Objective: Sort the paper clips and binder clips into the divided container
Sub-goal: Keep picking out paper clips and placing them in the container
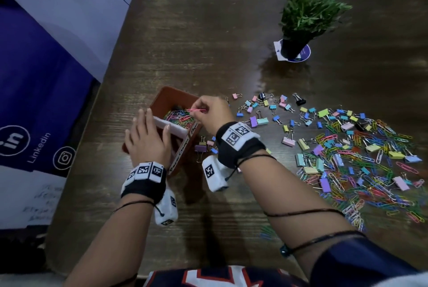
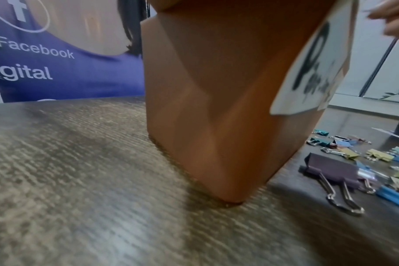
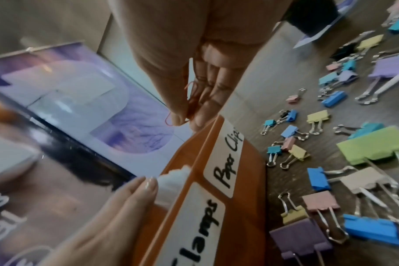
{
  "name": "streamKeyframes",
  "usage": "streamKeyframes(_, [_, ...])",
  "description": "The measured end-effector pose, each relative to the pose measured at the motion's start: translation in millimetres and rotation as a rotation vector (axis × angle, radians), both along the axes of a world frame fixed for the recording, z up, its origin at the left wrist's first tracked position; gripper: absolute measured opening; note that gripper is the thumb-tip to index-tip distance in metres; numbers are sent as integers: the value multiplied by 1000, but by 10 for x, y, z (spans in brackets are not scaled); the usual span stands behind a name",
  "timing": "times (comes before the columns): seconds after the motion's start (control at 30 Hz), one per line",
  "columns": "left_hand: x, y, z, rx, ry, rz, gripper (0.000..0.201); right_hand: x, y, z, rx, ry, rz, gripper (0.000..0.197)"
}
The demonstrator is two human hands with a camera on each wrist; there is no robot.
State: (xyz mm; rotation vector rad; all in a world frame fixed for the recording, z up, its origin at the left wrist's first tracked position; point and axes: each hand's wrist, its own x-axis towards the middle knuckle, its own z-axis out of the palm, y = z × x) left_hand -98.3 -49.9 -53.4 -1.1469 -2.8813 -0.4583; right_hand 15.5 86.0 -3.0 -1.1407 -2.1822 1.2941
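Dark wood-grain tabletop fills the head view, with the orange divided container at centre left and a potted plant at upper right. Left hand rests on the container's white divider, fingers straight and together. Right hand pinches a pink paper clip above the far compartment of paper clips; loose binder clips and paper clips lie scattered at centre right.

a dark wood-grain tabletop fills most of the head view. toward its far right stands a small green potted plant in a black pot, set on a round purple coaster with a white card under it. a blue-and-white banner with social media logos stands to the left.
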Motion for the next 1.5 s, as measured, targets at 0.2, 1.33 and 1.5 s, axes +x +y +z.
streamKeyframes(0.2, [-43, -20, -57, -11, 16, -9, 64, -268, -83, -60, 178, -101, 135, 24])
streamKeyframes(1.33, [2185, -164, -276, -331, -348, -811, 28, 2589, -490, -672, 176, -573, 468, 20])
streamKeyframes(1.5, [2193, -112, -246, -378, -331, -822, 18, 2617, -483, -697, 201, -567, 502, 20])
